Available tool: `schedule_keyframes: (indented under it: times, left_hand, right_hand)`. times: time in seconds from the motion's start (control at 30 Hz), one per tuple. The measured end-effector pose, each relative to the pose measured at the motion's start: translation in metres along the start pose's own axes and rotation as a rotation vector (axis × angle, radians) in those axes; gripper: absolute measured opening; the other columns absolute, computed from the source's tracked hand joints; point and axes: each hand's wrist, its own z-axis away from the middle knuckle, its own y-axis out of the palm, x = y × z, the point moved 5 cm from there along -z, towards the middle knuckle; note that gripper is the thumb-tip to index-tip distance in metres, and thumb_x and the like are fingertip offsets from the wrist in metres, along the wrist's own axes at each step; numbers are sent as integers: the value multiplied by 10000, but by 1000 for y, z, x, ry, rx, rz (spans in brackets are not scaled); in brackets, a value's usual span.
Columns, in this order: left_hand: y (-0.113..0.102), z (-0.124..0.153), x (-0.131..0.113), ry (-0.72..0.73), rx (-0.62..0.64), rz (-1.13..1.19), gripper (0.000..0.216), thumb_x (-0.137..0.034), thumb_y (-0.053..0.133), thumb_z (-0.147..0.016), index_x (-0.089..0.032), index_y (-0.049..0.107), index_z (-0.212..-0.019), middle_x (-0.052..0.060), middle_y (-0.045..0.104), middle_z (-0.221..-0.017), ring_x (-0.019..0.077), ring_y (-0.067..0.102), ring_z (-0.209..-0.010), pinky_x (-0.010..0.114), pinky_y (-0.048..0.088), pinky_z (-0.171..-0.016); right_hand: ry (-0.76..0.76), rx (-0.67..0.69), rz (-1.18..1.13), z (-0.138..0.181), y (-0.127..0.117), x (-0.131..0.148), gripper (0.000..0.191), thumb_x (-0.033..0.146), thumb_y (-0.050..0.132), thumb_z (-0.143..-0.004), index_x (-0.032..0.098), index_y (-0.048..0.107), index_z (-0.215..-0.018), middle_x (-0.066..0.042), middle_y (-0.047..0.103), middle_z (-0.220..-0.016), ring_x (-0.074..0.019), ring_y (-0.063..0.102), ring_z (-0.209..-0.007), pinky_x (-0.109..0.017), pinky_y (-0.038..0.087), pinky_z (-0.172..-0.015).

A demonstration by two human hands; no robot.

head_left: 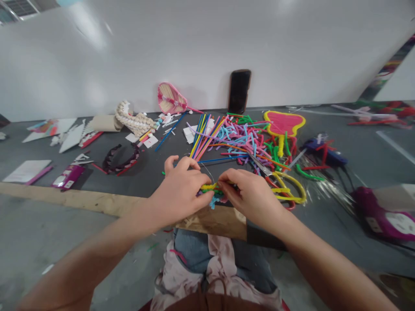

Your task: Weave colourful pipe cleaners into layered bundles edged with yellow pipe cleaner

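Observation:
Between my two hands is a small bundle of pipe cleaners (212, 201) in yellow, green, light blue and pink, above the table's front edge. My left hand (186, 183) pinches its left end between thumb and fingers. At the other end, my right hand (241, 190) grips the piece with closed fingertips. A thin wire (209, 170) arcs up from the bundle. Most of the bundle is hidden by my fingers. Just beyond my hands lies a heap of cut pipe cleaners (240, 138), with scissors (259, 164) at its near side.
A phone (239, 91) leans on the white panel beside a pink racket shape (171, 98). Right of the heap are a pink and yellow fan shape (283, 125), yellow loops (300, 188) and a purple device (385, 216). A dark headband (121, 159) lies left.

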Motion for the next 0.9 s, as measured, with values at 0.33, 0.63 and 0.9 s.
schedule_keyframes:
  times: [0.33,0.63,0.9]
  left_hand:
    - [4,4,-1,6,-26,-36,137,-210,559,-822,-218,694,-799,44,682,-848,252,533,-1053,593,146,-993]
    - [2,13,-10,111,-118,-70,173,-215,528,-884,-229,673,-790,12,706,-768,245,544,-1059,579,133,-1017]
    - [2,16,-13,147,-154,-102,187,-213,533,-893,-245,664,-763,-31,693,-715,243,545,-1067,581,76,-1036]
  right_hand:
    - [-2,7,19,1,0,1,104,177,532,-897,181,627,-853,-16,636,-690,-142,589,-650,-230,391,-607]
    - [106,222,-71,-13,0,-7,140,221,545,-875,201,659,-795,20,633,-630,-103,542,-543,-206,303,-507]
    - [41,476,-218,-24,15,-15,156,175,533,-812,177,636,-695,41,566,-601,-83,473,-546,-200,288,-506]
